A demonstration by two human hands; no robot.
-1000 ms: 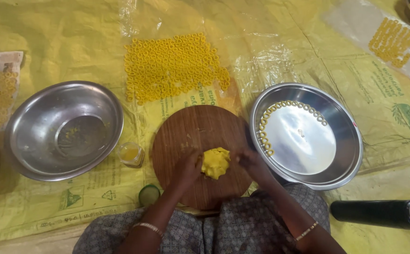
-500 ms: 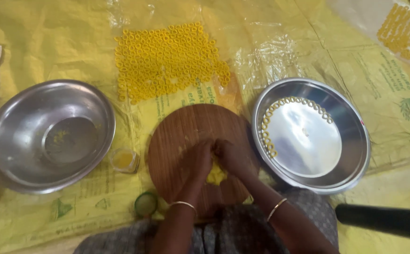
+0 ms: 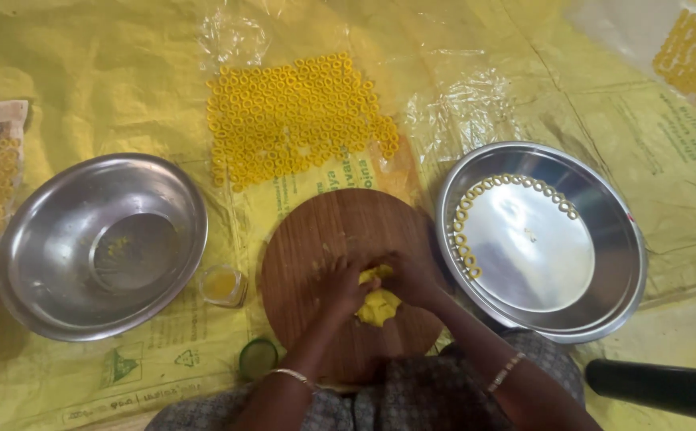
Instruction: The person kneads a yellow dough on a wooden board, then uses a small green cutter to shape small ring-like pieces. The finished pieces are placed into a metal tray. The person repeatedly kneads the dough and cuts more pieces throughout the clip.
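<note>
head view: both hands clasp one yellow dough lump (image 3: 378,305) on the round wooden board (image 3: 324,231) — left hand (image 3: 340,289) and right hand (image 3: 412,278) closed around it, between two steel bowls.

Dough lump (image 3: 377,306) on round board (image 3: 352,279), empty bowl (image 3: 100,243) left of board, plate (image 3: 541,239) right of it, dough rings (image 3: 296,116) behind it, small jar (image 3: 222,286) at its left edge.

Two hands, the left hand (image 3: 340,289) and the right hand (image 3: 408,278), are working one yellow dough lump (image 3: 378,306) on one round wooden board (image 3: 324,239). One steel bowl (image 3: 45,239) is sitting at 9 o'clock, one steel plate (image 3: 611,263) at 3 o'clock, one small glass jar (image 3: 222,286) and one green lid (image 3: 258,357) at 8 o'clock.
</note>
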